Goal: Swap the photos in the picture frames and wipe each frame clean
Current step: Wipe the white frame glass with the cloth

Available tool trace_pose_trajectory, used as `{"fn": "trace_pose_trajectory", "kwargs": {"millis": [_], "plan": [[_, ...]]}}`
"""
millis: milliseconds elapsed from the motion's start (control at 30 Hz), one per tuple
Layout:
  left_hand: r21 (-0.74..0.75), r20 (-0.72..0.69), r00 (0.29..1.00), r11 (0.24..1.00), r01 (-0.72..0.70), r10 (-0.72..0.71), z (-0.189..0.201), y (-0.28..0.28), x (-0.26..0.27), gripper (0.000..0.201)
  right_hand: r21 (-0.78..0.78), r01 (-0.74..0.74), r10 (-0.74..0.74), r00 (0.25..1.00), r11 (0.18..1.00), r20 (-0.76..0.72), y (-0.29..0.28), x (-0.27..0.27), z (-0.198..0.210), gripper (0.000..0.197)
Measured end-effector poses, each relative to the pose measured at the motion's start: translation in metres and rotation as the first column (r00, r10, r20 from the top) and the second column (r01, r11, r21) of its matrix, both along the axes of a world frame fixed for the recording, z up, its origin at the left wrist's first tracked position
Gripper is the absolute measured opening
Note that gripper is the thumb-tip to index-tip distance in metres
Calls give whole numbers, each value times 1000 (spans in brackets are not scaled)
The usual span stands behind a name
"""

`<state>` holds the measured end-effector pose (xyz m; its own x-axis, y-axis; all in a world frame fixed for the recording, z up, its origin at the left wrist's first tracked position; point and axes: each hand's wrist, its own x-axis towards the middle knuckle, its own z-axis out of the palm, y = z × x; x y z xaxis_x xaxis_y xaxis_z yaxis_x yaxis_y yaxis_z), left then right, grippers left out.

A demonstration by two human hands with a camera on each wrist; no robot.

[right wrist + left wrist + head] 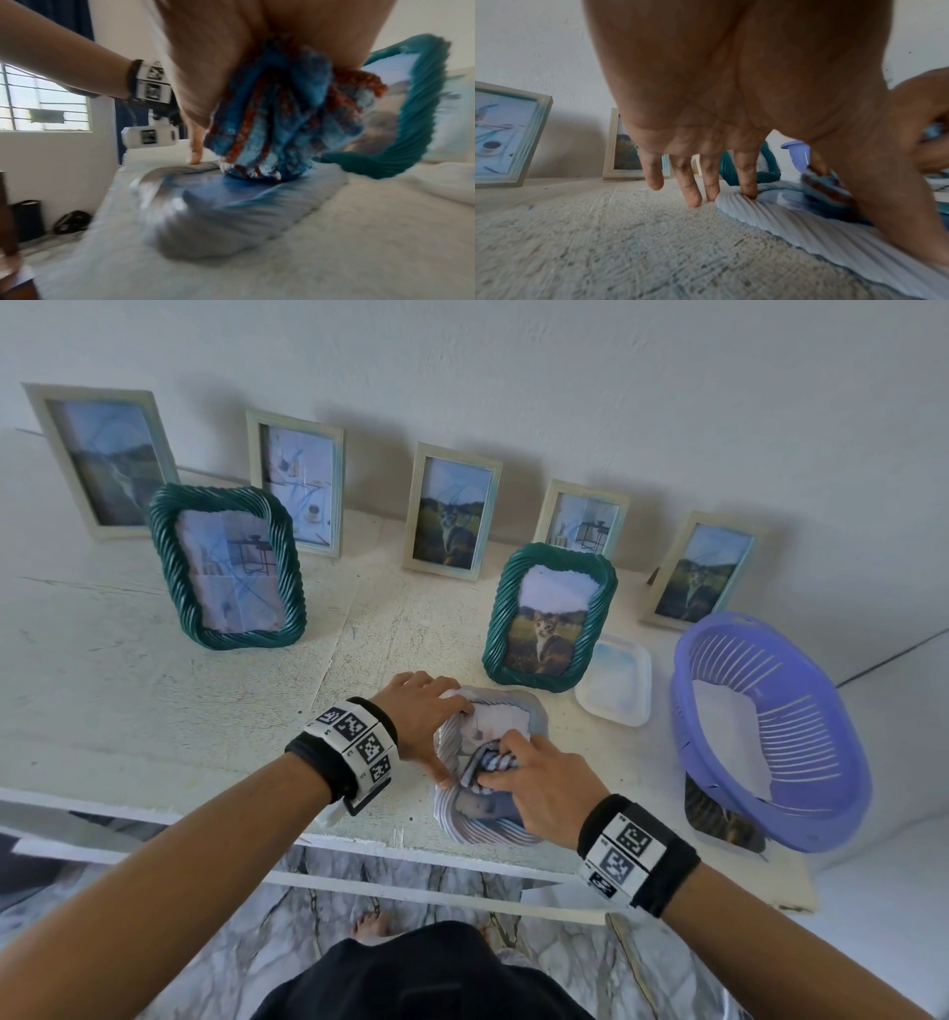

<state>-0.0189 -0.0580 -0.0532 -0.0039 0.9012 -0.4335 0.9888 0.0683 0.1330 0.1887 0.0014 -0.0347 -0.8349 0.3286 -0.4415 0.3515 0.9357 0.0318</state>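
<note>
On the table (154,690), well to the left of the left hand's fingers, a dark green rope-edged frame (228,567) stands upright with a pale interior photo in it. Behind it, five pale wooden frames (451,511) lean along the wall.

The left hand (418,711) lies spread over the left and far edge of a pale blue ribbed frame (457,819) that lies flat at the table's near edge. Its fingers (746,178) are nearly straight and splayed, one tip pressing on the ribbed rim, the others touching the table just beside it; the thumb presses the nearer rim. It grips nothing.

Just right of those fingers, the right hand (536,785) curls round a bunched blue, white and rust-striped cloth (280,125), which is pressed down on the glass of the flat frame. The wrist view is blurred, yet the cloth plainly fills the hand.

Beyond the right fingers stands a second green rope-edged frame (552,618) holding a cat photo. To its right lies a shallow white tray (616,683), and farther right a purple slatted basket (770,731) tilts over a dark photo print (719,814) on the table.
</note>
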Motion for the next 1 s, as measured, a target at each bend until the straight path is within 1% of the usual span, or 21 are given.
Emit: {"fn": "trace_pose_trajectory", "kwargs": {"millis": [100, 167, 333, 400, 467, 533, 700, 767, 867, 900, 1000], "plan": [[-14, 1, 1000, 1000, -2, 2, 1, 0, 0, 104, 57, 114, -113, 993, 992, -20, 19, -3, 4, 48], [-11, -2, 1000, 1000, -6, 6, 1, 0, 1, 104, 67, 147, -145, 989, 987, -30, 22, -7, 4, 49], [-17, -1, 1000, 1000, -5, 5, 2, 0, 1, 103, 11, 45, -45, 999, 999, 27, 12, 7, 2, 48], [-22, -2, 1000, 1000, -6, 6, 3, 1, 1, 103, 44, 68, -69, 997, 997, 22, 23, 11, 6, 46], [-22, -9, 1000, 1000, -2, 2, 3, 1, 2, 103, 85, 134, -133, 991, 987, -18, 31, 10, 10, 43], [-21, -9, 1000, 1000, 1, -2, 3, 1, 2, 103, 89, 164, -161, 986, 983, -38, 28, 7, 9, 43], [-34, -12, 1000, 999, 2, -2, 3, 1, 2, 103, -24, 67, -66, 998, 997, 15, 8, 27, 1, 46], [-40, -13, 1000, 999, 3, -4, 2, 1, 2, 102, -3, 81, -81, 997, 997, 10, 17, 30, 4, 45], [-43, -13, 1000, 999, 7, -8, 3, 2, 2, 102, 52, 172, -169, 985, 984, -42, 23, 21, 7, 46], [-44, -13, 1000, 999, 7, -8, 3, 2, 2, 102, 50, 180, -177, 983, 982, -49, 20, 18, 6, 46], [-46, -14, 1000, 999, 7, -7, 3, 2, 2, 103, -20, 108, -108, 994, 994, -29, 3, 22, -2, 47]]}}
